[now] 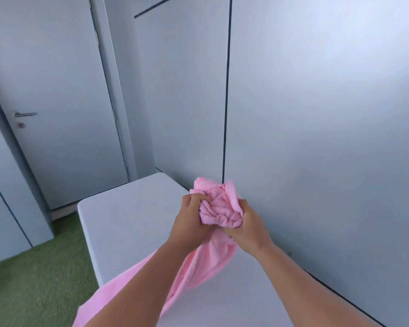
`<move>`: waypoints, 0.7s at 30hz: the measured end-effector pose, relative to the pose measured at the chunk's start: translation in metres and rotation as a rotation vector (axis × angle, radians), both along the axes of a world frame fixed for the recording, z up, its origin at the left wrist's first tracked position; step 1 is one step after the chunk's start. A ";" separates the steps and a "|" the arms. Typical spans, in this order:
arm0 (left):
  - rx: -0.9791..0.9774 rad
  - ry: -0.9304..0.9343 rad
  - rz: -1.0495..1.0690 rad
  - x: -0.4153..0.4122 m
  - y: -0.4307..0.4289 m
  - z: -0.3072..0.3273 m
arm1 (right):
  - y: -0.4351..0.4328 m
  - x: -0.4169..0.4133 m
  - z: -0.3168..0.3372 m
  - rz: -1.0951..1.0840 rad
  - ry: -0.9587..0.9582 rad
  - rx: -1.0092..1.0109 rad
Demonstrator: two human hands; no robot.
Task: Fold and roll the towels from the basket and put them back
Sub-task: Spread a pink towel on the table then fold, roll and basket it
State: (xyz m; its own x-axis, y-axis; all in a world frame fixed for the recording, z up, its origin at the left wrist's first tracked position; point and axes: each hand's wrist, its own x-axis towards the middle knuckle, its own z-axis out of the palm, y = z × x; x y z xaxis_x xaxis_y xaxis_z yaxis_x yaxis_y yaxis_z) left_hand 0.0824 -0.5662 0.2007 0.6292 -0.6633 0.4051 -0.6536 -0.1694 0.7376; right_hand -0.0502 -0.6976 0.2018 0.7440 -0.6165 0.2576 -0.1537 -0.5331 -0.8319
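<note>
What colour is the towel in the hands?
Pink. The towel shows best in the head view, the only one.

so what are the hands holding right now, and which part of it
Both the left hand and the right hand grip the pink towel at its bunched upper end; the rest trails down toward the person.

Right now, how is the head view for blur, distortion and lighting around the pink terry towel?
Head view: the bunched pink terry towel and the left hand and right hand gripping it are fairly sharp; its trailing end and the green carpet smear; the wide lens bows the grey door and dark wall seam; lighting is soft, brightest upper right, without harsh glare.
</note>
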 end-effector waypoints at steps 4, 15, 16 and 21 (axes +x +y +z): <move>0.320 -0.030 0.098 0.021 0.010 -0.041 | -0.022 -0.002 -0.042 -0.052 0.370 -0.149; 0.564 0.119 0.061 0.030 0.071 -0.134 | -0.018 0.013 -0.128 0.404 0.588 -0.474; 0.543 0.133 0.075 0.032 0.069 -0.133 | -0.018 0.020 -0.126 0.458 0.598 -0.488; 0.562 0.105 0.097 0.030 0.051 -0.125 | -0.036 0.064 -0.128 0.570 0.493 -0.425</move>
